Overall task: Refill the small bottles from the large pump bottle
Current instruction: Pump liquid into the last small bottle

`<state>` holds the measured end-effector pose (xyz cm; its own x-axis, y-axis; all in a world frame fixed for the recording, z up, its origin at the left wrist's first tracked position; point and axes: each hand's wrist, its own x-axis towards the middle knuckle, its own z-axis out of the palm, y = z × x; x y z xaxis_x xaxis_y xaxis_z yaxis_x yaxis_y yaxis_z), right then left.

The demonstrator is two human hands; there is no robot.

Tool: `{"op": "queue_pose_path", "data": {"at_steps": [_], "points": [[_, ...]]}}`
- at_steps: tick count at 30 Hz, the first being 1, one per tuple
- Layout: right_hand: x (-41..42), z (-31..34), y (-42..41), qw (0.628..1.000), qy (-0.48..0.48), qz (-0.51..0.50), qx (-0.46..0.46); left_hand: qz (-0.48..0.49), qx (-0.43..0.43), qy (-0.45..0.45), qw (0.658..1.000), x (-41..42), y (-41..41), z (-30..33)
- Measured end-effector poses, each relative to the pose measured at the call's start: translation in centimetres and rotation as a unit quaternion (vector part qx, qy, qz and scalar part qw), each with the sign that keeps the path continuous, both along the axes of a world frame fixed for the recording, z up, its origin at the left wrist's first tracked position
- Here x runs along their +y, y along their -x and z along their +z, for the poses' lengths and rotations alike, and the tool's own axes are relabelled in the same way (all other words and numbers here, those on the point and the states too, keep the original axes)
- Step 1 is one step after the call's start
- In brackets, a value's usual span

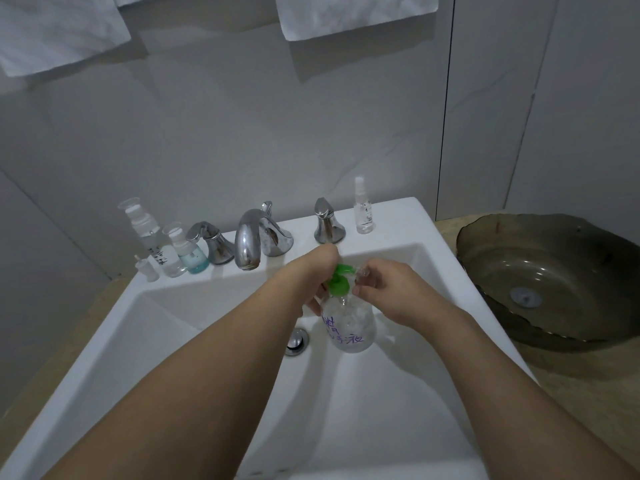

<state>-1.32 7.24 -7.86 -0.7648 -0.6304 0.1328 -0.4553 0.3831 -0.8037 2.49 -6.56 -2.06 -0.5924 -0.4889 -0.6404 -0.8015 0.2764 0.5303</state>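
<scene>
I see both of my hands over the basin of the white glazed ceramic sink (194, 296), working at the large pump bottle (349, 323). The bottle is clear plastic, round-shouldered, with purple handwriting across its side and a glossy green pump head (337, 280). It stands in the basin just right of the chrome drain plug (296, 341).

My left hand (320, 271) comes over the pump head from the left, fingers curled down around the neck of the bottle; the fingertips are mostly hidden behind the pump. My right hand (388, 285) sits just right of the pump head, fingers curled and pinching a small clear bottle (362, 273) held against the nozzle.

On the back ledge of the sink, left of the curved chrome faucet spout (247, 242), stand 3 small bottles: a tall clear pump bottle (149, 233), a short one with blue liquid (188, 251), and a tiny white cap piece (147, 268). Right of the spout, past the right chrome handle (327, 221), stands a slim clear spray bottle (363, 209). A dark ribbed glass bowl (554, 271) rests on the beige worktop (588, 393) right of the sink.
</scene>
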Motion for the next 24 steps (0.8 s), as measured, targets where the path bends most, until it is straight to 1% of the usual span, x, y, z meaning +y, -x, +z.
{"op": "queue_pose_path", "data": {"at_steps": [3,6,11,15,18,24], "points": [[0.1,0.3,-0.1,1.0,0.003,0.002,-0.003,0.001,-0.025,-0.017,1.0,-0.3,0.2,0.1],[0.0,0.4,-0.2,1.0,0.006,0.006,-0.004,0.0,-0.032,-0.01,0.999,0.1,0.2,0.4],[0.2,0.5,-0.3,1.0,0.018,-0.001,-0.021,-0.015,-0.002,0.036,0.999,1.1,-0.1,0.8],[0.3,0.4,-0.2,1.0,0.003,-0.002,-0.014,0.013,0.037,0.071,0.997,1.6,0.0,0.4],[0.3,0.4,0.0,1.0,-0.003,-0.006,-0.014,0.023,0.041,0.072,0.996,1.6,0.1,0.0],[0.3,0.2,0.2,1.0,-0.005,-0.009,-0.022,0.013,0.04,0.076,0.996,1.6,0.2,0.0]]}}
